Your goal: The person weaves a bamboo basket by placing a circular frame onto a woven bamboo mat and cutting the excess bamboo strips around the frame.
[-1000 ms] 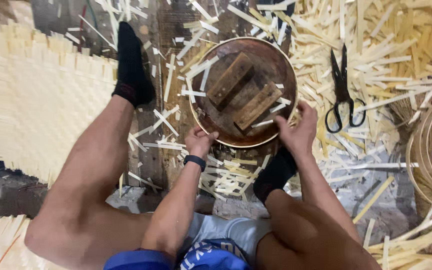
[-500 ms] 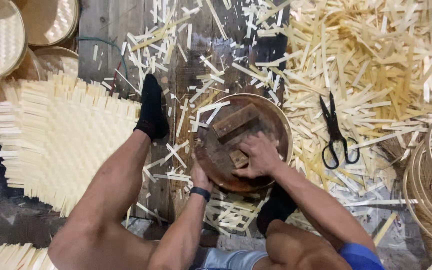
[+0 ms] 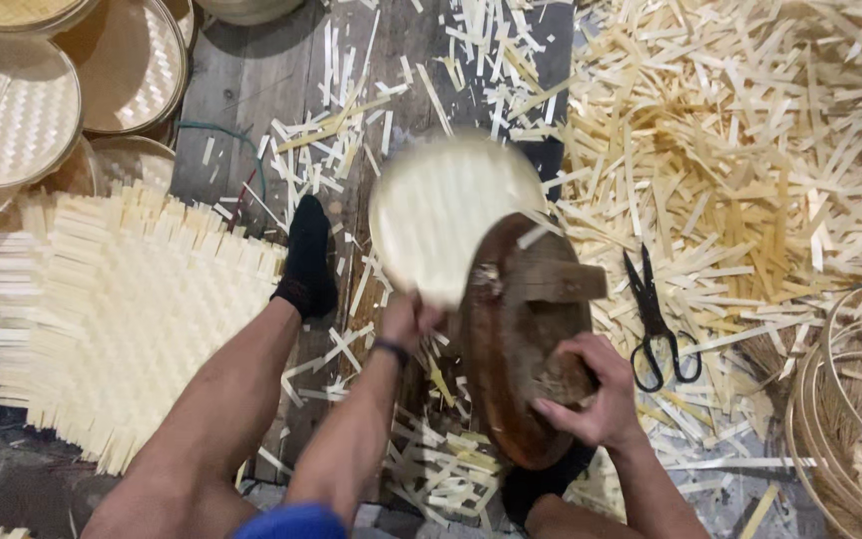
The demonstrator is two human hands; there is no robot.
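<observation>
Pale woven bamboo disc (image 3: 448, 215), blurred, held at its lower edge by left hand (image 3: 406, 321); fingers closed on the rim. Dark wooden round mould (image 3: 523, 344) tilted up on edge just right of that hand, touching the disc's lower right part. Right hand (image 3: 591, 391) at the mould's lower right, fingers wrapped around a wooden crosspiece on its face. Black scissors (image 3: 655, 324) on the floor just right of the right-hand fingers, among bamboo strip offcuts (image 3: 750, 150). Square woven mat (image 3: 122, 319) well left of the left hand, beyond a black-socked foot (image 3: 308, 262). Stacked woven trays (image 3: 42, 90) far upper left. Bamboo hoops (image 3: 850, 419) far right.
</observation>
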